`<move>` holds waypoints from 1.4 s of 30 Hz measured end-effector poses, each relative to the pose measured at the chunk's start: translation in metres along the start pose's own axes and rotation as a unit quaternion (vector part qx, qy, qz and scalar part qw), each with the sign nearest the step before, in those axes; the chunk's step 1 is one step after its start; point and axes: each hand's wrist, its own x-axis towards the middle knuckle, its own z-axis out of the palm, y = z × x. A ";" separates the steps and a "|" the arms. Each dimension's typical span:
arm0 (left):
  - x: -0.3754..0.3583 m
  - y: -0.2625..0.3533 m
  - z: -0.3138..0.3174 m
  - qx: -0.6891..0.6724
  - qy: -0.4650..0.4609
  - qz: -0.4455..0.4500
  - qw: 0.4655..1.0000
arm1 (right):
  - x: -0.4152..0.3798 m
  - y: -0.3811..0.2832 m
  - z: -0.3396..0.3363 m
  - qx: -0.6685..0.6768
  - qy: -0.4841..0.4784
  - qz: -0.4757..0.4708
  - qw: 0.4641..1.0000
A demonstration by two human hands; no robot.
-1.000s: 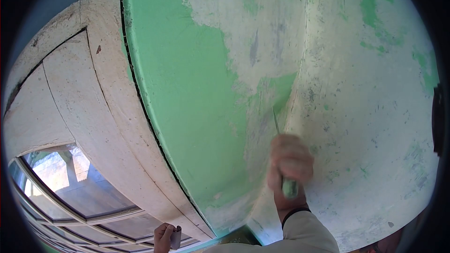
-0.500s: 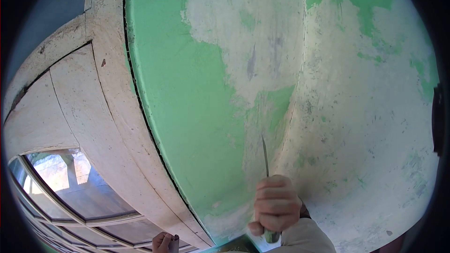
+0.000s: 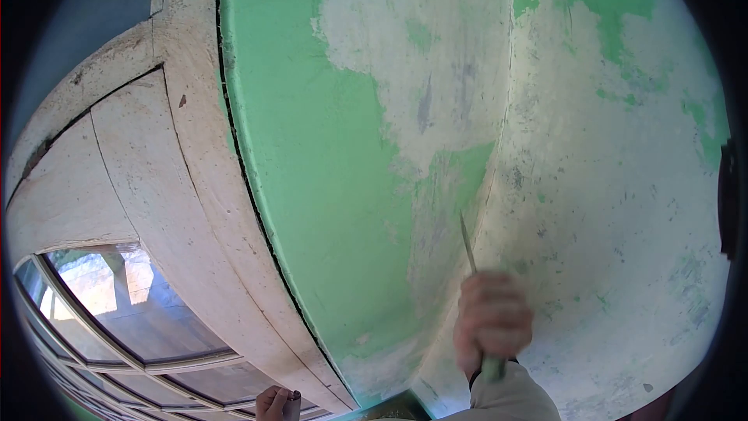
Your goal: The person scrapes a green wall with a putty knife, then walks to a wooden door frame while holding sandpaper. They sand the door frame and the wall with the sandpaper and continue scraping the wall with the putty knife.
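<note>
My right hand (image 3: 495, 316) is closed round the green handle of a scraper (image 3: 468, 245), whose thin blade points up at the wall near the corner. The wall (image 3: 312, 171) has green paint with large bare whitish patches. At the bottom, my left hand (image 3: 273, 404) is closed with curled fingers near the window frame; a small dark thing shows at its fingertips, too small to make out.
A pale wooden frame (image 3: 195, 179) runs down the left side, with a dark gap along the green wall. Glass panes (image 3: 148, 312) are at the lower left. Another mostly scraped wall (image 3: 608, 210) fills the right. A dark green object (image 3: 401, 407) is at the bottom.
My right hand has moved right and slightly up with the scraper, whose blade now tilts more to the left. The view has shifted slightly. My left hand is nearly still.
</note>
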 end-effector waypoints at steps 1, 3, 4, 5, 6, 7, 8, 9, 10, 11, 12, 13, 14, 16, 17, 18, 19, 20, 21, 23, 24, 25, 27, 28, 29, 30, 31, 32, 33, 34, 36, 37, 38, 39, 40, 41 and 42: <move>-0.001 0.001 0.000 0.008 0.003 0.008 1.000 | 0.003 0.003 0.002 0.002 0.000 0.000 1.000; -0.003 0.002 0.002 -0.012 0.002 0.004 1.000 | 0.011 0.018 0.009 -0.018 0.000 -0.035 0.999; -0.003 0.004 0.003 -0.033 0.002 0.002 0.999 | 0.008 0.037 0.013 -0.021 0.061 0.002 0.998; -0.004 0.005 0.002 -0.033 0.003 0.001 0.999 | 0.009 0.031 0.013 -0.020 0.061 0.003 0.998; -0.002 0.006 0.002 -0.020 0.003 0.005 1.000 | 0.013 0.024 0.013 0.000 0.069 -0.015 0.998; -0.003 0.005 0.001 -0.007 0.002 0.006 1.000 | 0.014 0.014 0.013 0.020 0.076 -0.030 0.996; -0.003 0.003 0.000 -0.009 0.004 0.006 1.000 | 0.013 0.006 0.012 0.059 0.030 -0.059 0.996; -0.003 0.002 -0.001 -0.013 0.003 -0.007 1.000 | 0.014 0.006 0.010 0.059 0.029 -0.060 0.996; -0.003 0.001 -0.002 -0.017 0.000 -0.021 1.000 | 0.015 0.007 0.008 0.045 -0.021 -0.057 0.997; -0.005 0.002 -0.002 -0.017 -0.001 -0.022 1.000 | 0.016 0.008 0.007 0.031 -0.070 -0.054 0.996; -0.005 0.004 -0.001 -0.017 0.000 -0.008 1.000 | 0.015 0.025 0.018 -0.046 0.027 -0.029 0.998; -0.006 0.005 -0.001 -0.018 0.001 0.008 1.000 | 0.014 0.024 0.018 -0.047 0.026 -0.028 0.998; -0.006 0.002 -0.001 -0.021 0.001 0.010 1.000 | 0.013 0.024 0.018 -0.012 0.060 -0.014 0.998; -0.007 -0.008 -0.005 -0.028 0.012 -0.010 0.999 | 0.016 0.017 0.016 0.028 0.070 -0.027 0.997; -0.006 -0.012 -0.006 -0.029 0.013 -0.007 0.999 | 0.016 0.013 0.018 0.029 0.071 -0.030 0.997; -0.006 -0.015 -0.009 -0.032 0.013 -0.012 0.999 | 0.016 0.008 0.021 0.035 0.057 -0.052 0.996; -0.006 -0.019 -0.010 -0.035 0.013 -0.016 0.999 | 0.016 0.006 0.022 0.041 0.044 -0.074 0.995; -0.006 -0.024 -0.013 -0.035 0.012 -0.017 0.999 | 0.016 0.014 0.022 0.040 0.044 -0.074 0.996; -0.006 -0.029 -0.015 -0.041 0.005 -0.005 0.999 | 0.018 0.029 0.020 0.002 0.069 -0.046 0.997; -0.005 -0.030 -0.013 -0.050 0.001 0.012 0.999 | 0.016 0.030 0.017 -0.035 0.093 -0.023 0.995; -0.008 -0.028 -0.011 -0.043 0.009 0.005 0.999 | 0.010 0.015 0.016 -0.018 0.095 -0.022 0.995; -0.008 -0.025 -0.009 -0.037 0.017 0.001 0.999 | 0.009 0.008 0.016 -0.002 0.098 -0.024 0.995; -0.007 -0.020 -0.008 -0.040 0.017 -0.007 0.999 | 0.011 0.015 0.021 -0.047 0.106 -0.035 0.993; -0.010 -0.020 -0.008 -0.040 0.013 -0.021 0.999 | 0.011 0.018 0.022 -0.094 0.113 -0.038 0.988; -0.012 -0.021 -0.009 -0.038 0.010 -0.024 0.999 | 0.009 0.027 0.019 -0.097 0.113 -0.034 0.988; -0.012 -0.023 -0.009 -0.038 -0.001 -0.019 0.999 | 0.010 0.040 0.012 -0.106 0.109 0.000 0.988; -0.011 -0.024 -0.009 -0.038 -0.010 -0.010 0.999 | 0.012 0.047 0.009 -0.112 0.106 0.031 0.987; -0.010 -0.024 -0.009 -0.039 -0.006 -0.007 0.999 | 0.009 0.036 0.005 -0.076 0.137 0.022 0.987; -0.011 -0.024 -0.009 -0.047 0.003 -0.017 0.999 | 0.009 0.022 0.005 -0.071 0.137 0.019 0.988; -0.010 -0.024 -0.008 -0.053 0.010 -0.026 0.998 | 0.008 0.009 0.005 -0.027 0.091 -0.013 0.995; -0.009 -0.016 -0.004 -0.049 0.003 -0.012 0.999 | 0.015 0.012 0.013 -0.064 0.090 -0.035 0.993; -0.009 -0.013 -0.003 -0.044 -0.004 0.001 0.999 | 0.016 0.022 0.012 -0.068 0.092 -0.032 0.993; -0.008 -0.014 -0.003 -0.042 -0.007 0.000 0.999 | 0.017 0.033 0.011 -0.049 0.120 -0.034 0.991; -0.005 -0.017 -0.001 -0.038 -0.010 0.002 0.999 | 0.019 0.038 0.012 -0.025 0.148 -0.040 0.988; -0.004 -0.018 -0.001 -0.032 -0.012 0.003 0.999 | 0.021 0.030 0.011 0.011 0.134 -0.039 0.990; -0.006 -0.018 -0.002 -0.031 -0.009 0.004 0.999 | 0.019 0.017 0.012 0.013 0.136 -0.039 0.990; -0.005 -0.015 -0.001 -0.029 -0.012 0.002 1.000 | 0.015 0.005 0.012 0.011 0.099 -0.036 0.994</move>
